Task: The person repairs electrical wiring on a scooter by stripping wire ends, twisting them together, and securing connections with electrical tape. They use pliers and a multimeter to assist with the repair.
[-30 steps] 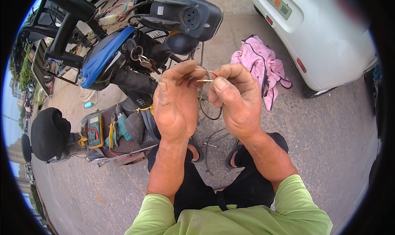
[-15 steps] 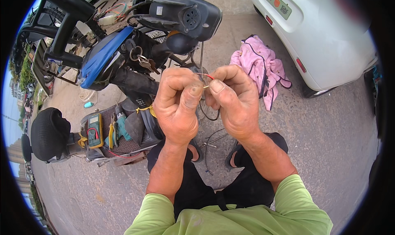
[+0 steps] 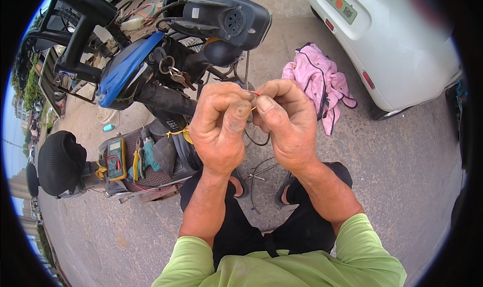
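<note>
My bare left hand (image 3: 219, 131) pinches one end of the thin, red-insulated wire (image 3: 257, 93), my bare right hand (image 3: 289, 123) the other; right of that wire lies a crumpled pink cloth with dark trim (image 3: 319, 78).

Both hands (image 3: 219, 131) close together, thumbs (image 3: 274, 116) against curled forefingers (image 3: 221, 89), bare forearms (image 3: 205, 201) slanting inward.
</note>
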